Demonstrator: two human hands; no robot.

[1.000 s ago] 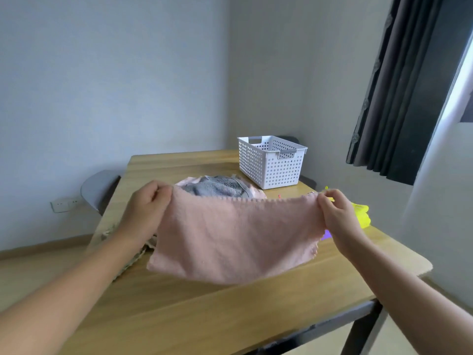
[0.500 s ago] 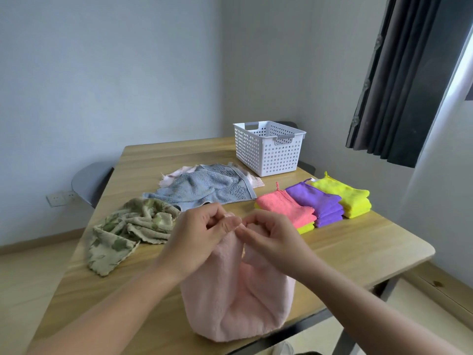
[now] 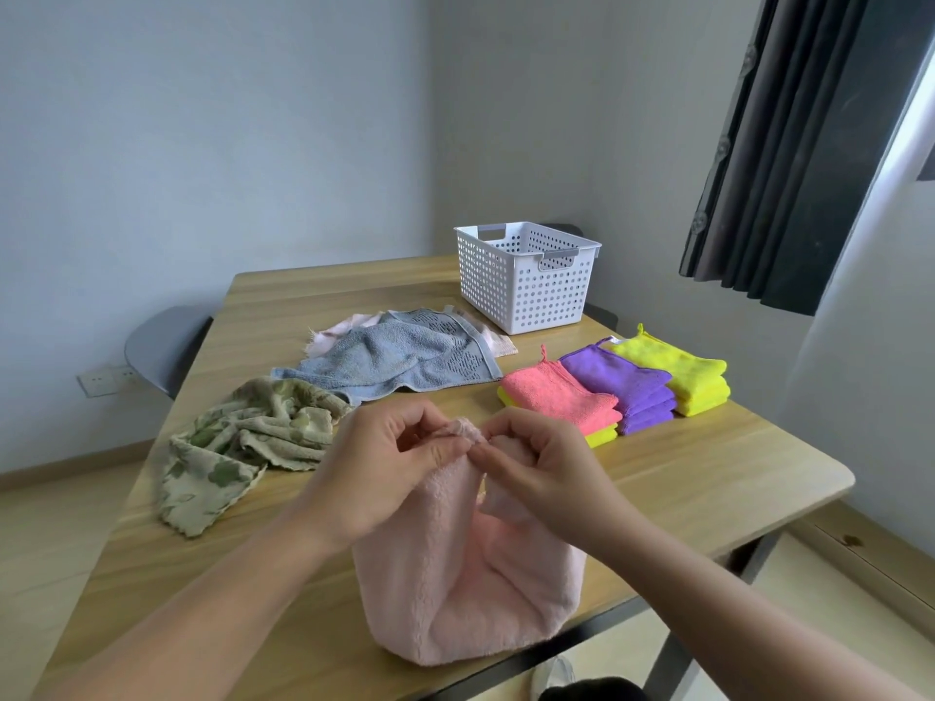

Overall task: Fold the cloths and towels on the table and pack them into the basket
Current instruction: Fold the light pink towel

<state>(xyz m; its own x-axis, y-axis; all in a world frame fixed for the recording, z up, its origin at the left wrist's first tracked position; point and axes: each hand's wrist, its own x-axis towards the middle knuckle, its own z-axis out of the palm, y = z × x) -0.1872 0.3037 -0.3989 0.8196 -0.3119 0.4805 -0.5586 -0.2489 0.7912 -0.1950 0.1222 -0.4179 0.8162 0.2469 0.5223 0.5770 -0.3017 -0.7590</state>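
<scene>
Pink towel [image 3: 455, 574]: doubled, hanging over table [image 3: 708, 478] edge; top corners pinched together by left hand [image 3: 389, 468] and right hand [image 3: 536, 473], fingers curled. Basket [image 3: 526, 275] beyond.

Chair, socket and curtain
A grey chair [image 3: 162, 346] stands at the left, a socket [image 3: 101, 381] just beside it low on the wall [image 3: 202, 144]; a dark curtain [image 3: 789, 144] hangs at the right.

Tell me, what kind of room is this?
Probably a plain room in a home: a wooden table with household towels and a white basket, a dark window curtain, a wall socket.
</scene>
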